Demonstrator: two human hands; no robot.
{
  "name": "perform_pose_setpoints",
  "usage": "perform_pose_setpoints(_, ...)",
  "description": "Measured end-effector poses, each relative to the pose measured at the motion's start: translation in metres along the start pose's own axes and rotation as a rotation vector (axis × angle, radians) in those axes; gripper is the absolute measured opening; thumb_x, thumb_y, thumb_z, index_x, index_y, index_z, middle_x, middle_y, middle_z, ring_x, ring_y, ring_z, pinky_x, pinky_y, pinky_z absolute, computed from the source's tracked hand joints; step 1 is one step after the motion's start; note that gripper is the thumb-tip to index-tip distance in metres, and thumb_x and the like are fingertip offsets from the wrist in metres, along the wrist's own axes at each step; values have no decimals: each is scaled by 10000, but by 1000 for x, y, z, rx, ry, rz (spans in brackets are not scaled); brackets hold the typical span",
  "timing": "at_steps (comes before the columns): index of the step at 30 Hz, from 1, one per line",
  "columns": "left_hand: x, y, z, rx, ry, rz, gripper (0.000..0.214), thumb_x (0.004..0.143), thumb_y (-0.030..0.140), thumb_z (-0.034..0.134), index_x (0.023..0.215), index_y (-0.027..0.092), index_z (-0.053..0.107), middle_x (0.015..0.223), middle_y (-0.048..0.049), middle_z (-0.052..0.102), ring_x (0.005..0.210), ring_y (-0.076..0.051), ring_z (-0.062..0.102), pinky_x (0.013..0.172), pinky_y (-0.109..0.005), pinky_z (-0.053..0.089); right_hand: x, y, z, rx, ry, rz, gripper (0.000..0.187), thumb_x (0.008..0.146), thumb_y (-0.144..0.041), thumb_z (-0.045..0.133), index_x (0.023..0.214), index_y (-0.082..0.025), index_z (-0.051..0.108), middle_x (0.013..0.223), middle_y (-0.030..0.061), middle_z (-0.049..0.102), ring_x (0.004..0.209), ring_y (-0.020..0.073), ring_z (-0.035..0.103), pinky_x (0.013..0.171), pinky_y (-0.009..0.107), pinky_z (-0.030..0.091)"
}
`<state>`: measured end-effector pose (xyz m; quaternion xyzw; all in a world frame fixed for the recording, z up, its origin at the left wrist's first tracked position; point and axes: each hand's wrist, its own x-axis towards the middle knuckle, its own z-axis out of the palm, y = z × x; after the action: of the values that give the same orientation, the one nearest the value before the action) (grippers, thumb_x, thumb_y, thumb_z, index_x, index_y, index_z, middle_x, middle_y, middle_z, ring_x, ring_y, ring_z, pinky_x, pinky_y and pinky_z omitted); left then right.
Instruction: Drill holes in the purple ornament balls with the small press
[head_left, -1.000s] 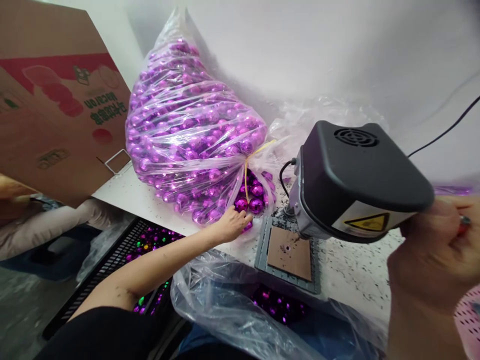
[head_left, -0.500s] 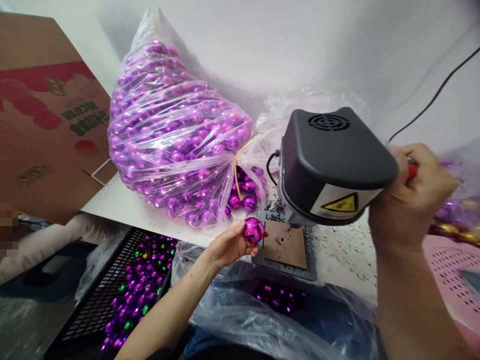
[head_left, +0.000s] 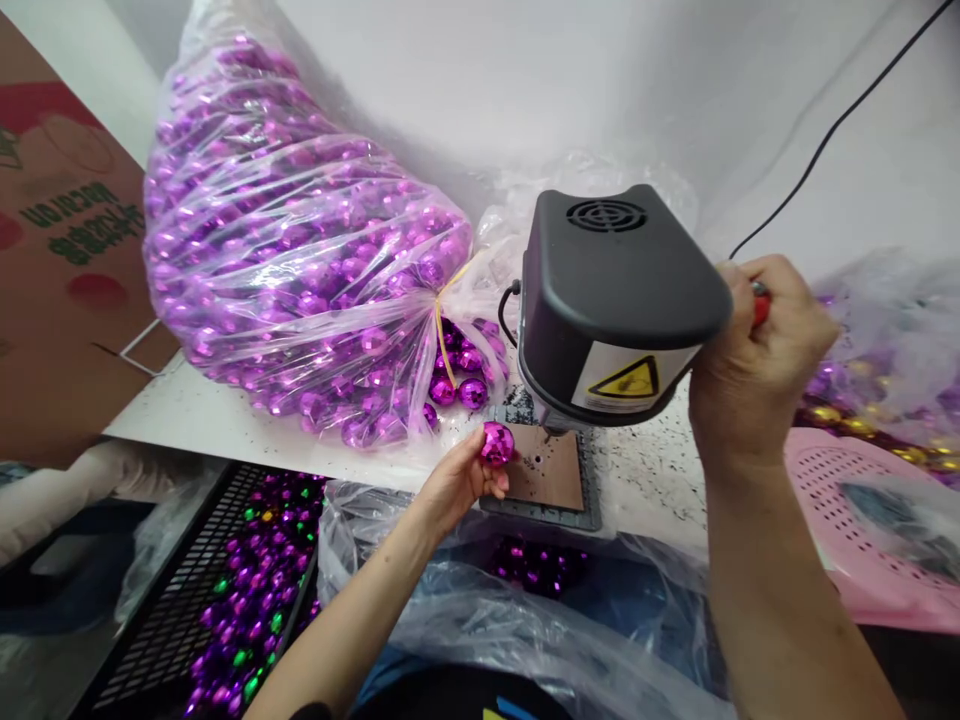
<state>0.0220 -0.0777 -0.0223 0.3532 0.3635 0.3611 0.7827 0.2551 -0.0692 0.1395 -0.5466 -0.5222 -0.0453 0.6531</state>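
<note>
Between the fingertips of my left hand [head_left: 466, 478] is a shiny purple faceted ball [head_left: 497, 443]. The ball is just left of a small hole in a brown board [head_left: 551, 485], which lies on the base of a bench drill [head_left: 622, 280]. The black housing of the drill hangs above the board, and its lower tip is partly hidden. At the housing's right side, my right hand [head_left: 757, 350] is closed around a handle with a red part showing. Several loose purple balls [head_left: 472, 392] lie behind the left hand, at the mouth of a tied clear bag [head_left: 300, 250] full of such balls.
Dark shavings litter the white table [head_left: 652, 480]. Below its front edge are a black crate [head_left: 161, 600] of purple and green balls and a clear plastic bag [head_left: 465, 610]. A carton [head_left: 67, 330] stands left, beside another person's sleeve [head_left: 67, 495]. At right is a pink basket [head_left: 840, 510].
The view has swung right, so the scene sits further left. My left hand has brought the ball slightly closer to the hole in the board. My right hand keeps its grip on the handle.
</note>
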Motion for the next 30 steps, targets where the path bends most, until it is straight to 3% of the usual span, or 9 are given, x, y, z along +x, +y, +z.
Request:
perform_pose_setpoints(2,3,0,6,180,55,86,525,803,593,753,1088,168,636,1028,-83,709,774,-155,648,640,-244,504,0,0,-1,1,-5,0,401,929,-490,495,682,-185,416,535,-71,259,506,31,238,512,247,180)
perform_pose_setpoints(5,5,-1,10,409,125,255,524,756,458,825,1163,191,633,1129,-62,686,1046,-214,641,898,-296,508,-2,0,-1,15,-6,9,384,929,-471,500,688,-181,430,535,-70,271,513,29,247,514,240,185)
perform_pose_setpoints(12,5,-19,8,739,112,437,511,912,376,676,1373,223,518,1377,-88,614,1301,-265,558,1140,-415,398,-3,-3,0,49,-31,17,368,934,-446,491,689,-185,406,538,-69,246,516,32,224,501,226,163)
perform_pose_setpoints(23,19,-45,20,1084,138,732,496,921,282,680,1378,222,497,1331,-128,621,1267,-303,563,1118,-522,405,-1,-3,-1,24,-13,3,382,942,-456,491,687,-185,410,549,-64,249,520,35,224,510,227,192)
perform_pose_setpoints(30,33,-44,28,1058,233,675,457,767,218,823,1170,207,610,1189,-92,664,1133,-295,600,1012,-468,474,-1,-1,-2,2,-3,1,399,949,-476,490,693,-176,437,546,-64,278,521,27,249,515,226,190)
